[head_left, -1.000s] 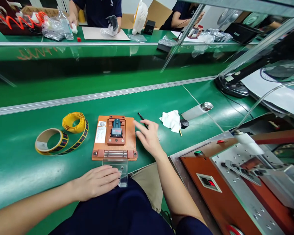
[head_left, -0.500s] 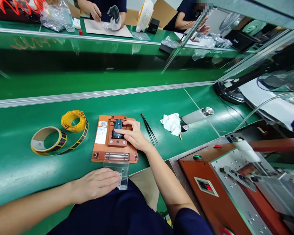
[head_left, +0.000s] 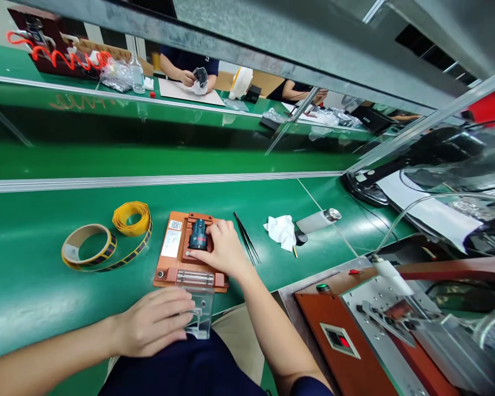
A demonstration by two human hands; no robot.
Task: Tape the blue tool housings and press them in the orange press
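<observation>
A dark blue battery pack (head_left: 198, 235) with red lettering lies in the recess of an orange-brown fixture (head_left: 169, 269). My right hand (head_left: 225, 250) is closed about its right side, thumb by the near end and index finger at the upper right. A clear hinged flap (head_left: 205, 313) hangs down from the fixture's front toward my lap. Across the flap's left part rests my left hand (head_left: 159, 322), its fingers stretched out and lying flat; nothing shows in its grasp. Black tweezers (head_left: 247, 238) lie on the bench just right of the fixture.
Left of the fixture is a label roll (head_left: 86, 247) with a yellow coiled strip (head_left: 132, 217). White tissue (head_left: 281, 231) and a bottle (head_left: 315, 221) lie right of the tweezers. An orange-sided machine (head_left: 338, 335) stands at right. Beyond the clear partition, co-workers sit at another bench.
My right thumb has moved off the battery pack's top toward its near end, uncovering the red lettering. My left hand stays on the flap. The head view has tilted up.
</observation>
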